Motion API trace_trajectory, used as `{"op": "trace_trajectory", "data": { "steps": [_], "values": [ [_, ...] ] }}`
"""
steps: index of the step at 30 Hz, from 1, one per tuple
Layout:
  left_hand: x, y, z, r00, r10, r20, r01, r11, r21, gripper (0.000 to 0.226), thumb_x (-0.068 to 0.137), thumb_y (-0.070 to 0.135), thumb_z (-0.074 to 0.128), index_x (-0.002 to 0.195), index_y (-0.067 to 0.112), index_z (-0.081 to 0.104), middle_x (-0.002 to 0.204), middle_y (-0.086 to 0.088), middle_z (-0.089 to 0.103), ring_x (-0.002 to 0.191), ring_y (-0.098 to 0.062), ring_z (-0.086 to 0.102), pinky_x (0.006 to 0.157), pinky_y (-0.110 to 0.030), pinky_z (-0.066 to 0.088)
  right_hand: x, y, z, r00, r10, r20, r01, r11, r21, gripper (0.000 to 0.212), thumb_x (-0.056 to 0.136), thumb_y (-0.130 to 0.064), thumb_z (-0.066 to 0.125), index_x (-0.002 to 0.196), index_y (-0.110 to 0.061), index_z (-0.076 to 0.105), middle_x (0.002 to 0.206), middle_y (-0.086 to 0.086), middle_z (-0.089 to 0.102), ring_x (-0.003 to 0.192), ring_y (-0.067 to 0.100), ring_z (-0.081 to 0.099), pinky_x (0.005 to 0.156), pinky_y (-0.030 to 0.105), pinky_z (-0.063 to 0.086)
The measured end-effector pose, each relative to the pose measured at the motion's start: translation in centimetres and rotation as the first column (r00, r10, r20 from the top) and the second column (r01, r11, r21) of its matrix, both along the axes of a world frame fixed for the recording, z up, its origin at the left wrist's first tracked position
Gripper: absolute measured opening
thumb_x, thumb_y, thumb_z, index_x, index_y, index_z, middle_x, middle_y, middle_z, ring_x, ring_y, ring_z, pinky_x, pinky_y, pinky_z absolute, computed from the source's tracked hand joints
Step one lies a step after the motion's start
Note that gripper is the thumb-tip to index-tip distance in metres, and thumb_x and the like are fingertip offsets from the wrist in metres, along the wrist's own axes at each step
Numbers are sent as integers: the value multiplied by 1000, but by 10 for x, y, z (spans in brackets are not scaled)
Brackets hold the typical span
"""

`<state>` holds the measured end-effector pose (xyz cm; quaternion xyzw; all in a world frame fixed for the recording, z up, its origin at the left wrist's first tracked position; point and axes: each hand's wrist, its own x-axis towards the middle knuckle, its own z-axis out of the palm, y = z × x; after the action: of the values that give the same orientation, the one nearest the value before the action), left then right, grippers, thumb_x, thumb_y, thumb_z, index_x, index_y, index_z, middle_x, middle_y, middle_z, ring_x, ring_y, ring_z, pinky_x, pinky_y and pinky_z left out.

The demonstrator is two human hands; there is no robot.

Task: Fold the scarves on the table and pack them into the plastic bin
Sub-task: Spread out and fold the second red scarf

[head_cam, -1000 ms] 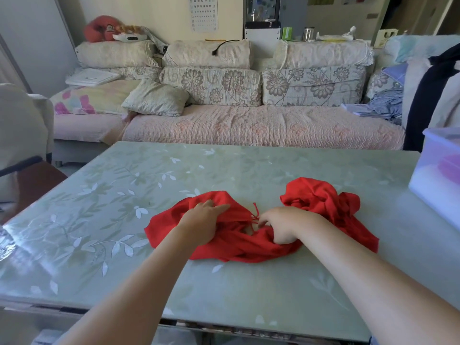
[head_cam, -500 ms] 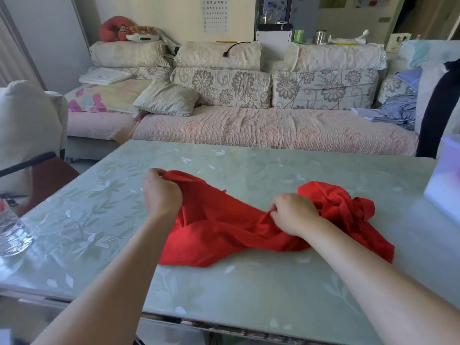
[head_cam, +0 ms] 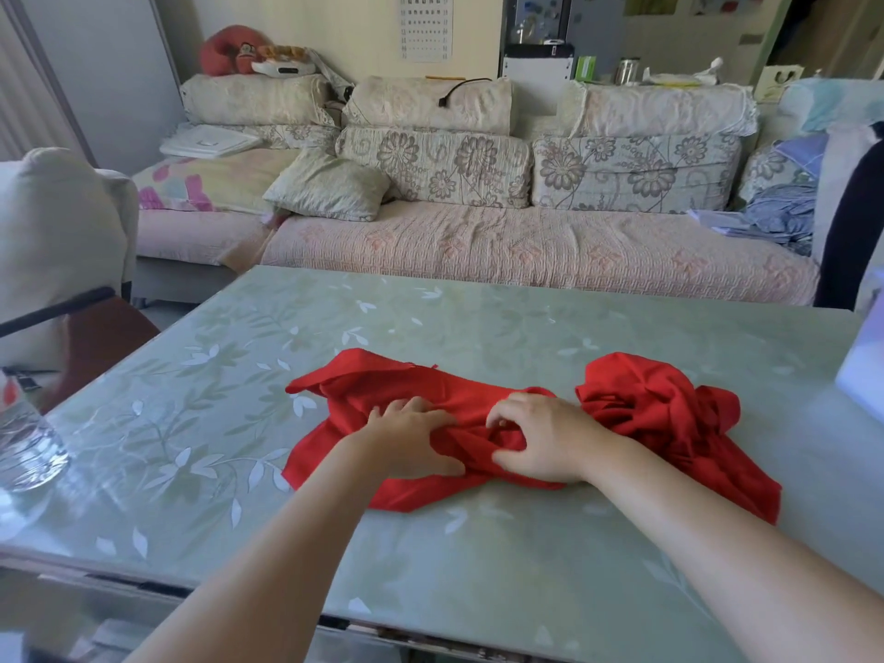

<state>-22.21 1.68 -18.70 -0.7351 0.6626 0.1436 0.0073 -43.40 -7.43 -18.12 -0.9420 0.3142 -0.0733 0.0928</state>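
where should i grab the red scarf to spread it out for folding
Probably the far left corner of the red scarf, pinched from the left: the cloth lies flat there with a free edge, while the right end is a bunched heap.

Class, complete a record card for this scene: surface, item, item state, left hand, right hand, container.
surface: table, leaf-patterned top
item: red scarf
item state: crumpled, not yet folded, right end bunched up
left hand: on the scarf, pinching a fold between thumb and fingers
right hand: fingers curled round a fold
container: bin, far right, mostly out of frame
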Motion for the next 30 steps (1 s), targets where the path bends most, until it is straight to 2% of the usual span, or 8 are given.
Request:
{"op": "trace_trajectory", "data": {
  "steps": [3, 10, 12, 14, 18, 21, 24, 30],
  "values": [
    [0, 4, -1, 997, -25, -72, 33, 992, 118, 69, 78, 74, 55, 141, 51, 39, 163, 8, 8, 151, -25, -4, 117, -60, -8, -10, -6, 4, 933, -94, -347, 103, 995, 7, 65, 77, -56, 54, 140, -41, 46, 146, -14, 47, 134, 12, 46, 111, 37, 34],
    [-2, -4, -2, 996, -65, 65, 84, 937, -338, 47, 81, 44, 65, 126, 37, 56, 132, 8, 47, 125, -21, 38, 105, -38, 34, -45, -27, 31, 641, -373, -671, 352, 920, -175, 50, 88, -19, 49, 136, -34, 52, 143, -4, 54, 132, 22, 50, 111, 43, 34],
    [1, -3, -4, 999, -28, 44, 42, 928, -369, 33, 84, 34, 60, 117, 33, 61, 120, 6, 50, 115, -23, 44, 96, -36, 39, -41, -24, 30, 667, -432, -607, 334, 902, -275, 40, 90, -19, 48, 128, -27, 59, 135, 1, 59, 127, 25, 54, 106, 42, 36],
    [2, -6, -9, 996, -7, 85, 47, 876, -480, 33, 82, 19, 51, 111, 31, 63, 114, 4, 52, 109, -26, 48, 90, -37, 42, -33, -21, 30, 832, -410, -373, 301, 900, -317, 38, 88, -19, 48, 122, -25, 62, 126, 4, 59, 121, 27, 55, 101, 38, 40],
    [7, -17, -10, 964, 222, 146, -85, 779, -622, 60, 78, 8, 54, 135, 27, 49, 138, -6, 43, 123, -32, 41, 94, -45, 41, -10, -9, 20, 992, -125, 35, 128, 986, -104, 43, 84, -12, 51, 124, -26, 60, 132, 1, 49, 123, 25, 48, 100, 36, 38],
    [13, -21, -5, 923, 335, 189, -216, 858, -466, 63, 89, 12, 50, 148, 28, 33, 133, -3, 52, 118, -28, 49, 88, -39, 42, 3, -16, 6, 988, -155, 18, 156, 988, -23, 49, 95, -15, 45, 143, -26, 44, 151, 1, 35, 127, 28, 49, 102, 41, 43],
    [17, -24, 5, 903, 377, 207, -230, 830, -508, 36, 90, 13, 45, 118, 27, 63, 106, 2, 66, 102, -25, 56, 68, -32, 39, 6, -34, -6, 964, -264, -40, 263, 965, -14, 50, 100, -32, 47, 148, -26, 35, 145, 3, 43, 123, 30, 55, 97, 42, 47],
    [16, -35, 49, 896, 401, -190, -421, 633, -650, 24, 94, 29, 51, 94, 16, 70, 87, -9, 69, 84, -34, 64, 62, -32, 43, 3, -59, -3, 944, -330, 31, 330, 944, -24, 23, 93, -37, 60, 108, -27, 73, 114, 5, 65, 109, 29, 63, 81, 30, 44]
  ]
}}
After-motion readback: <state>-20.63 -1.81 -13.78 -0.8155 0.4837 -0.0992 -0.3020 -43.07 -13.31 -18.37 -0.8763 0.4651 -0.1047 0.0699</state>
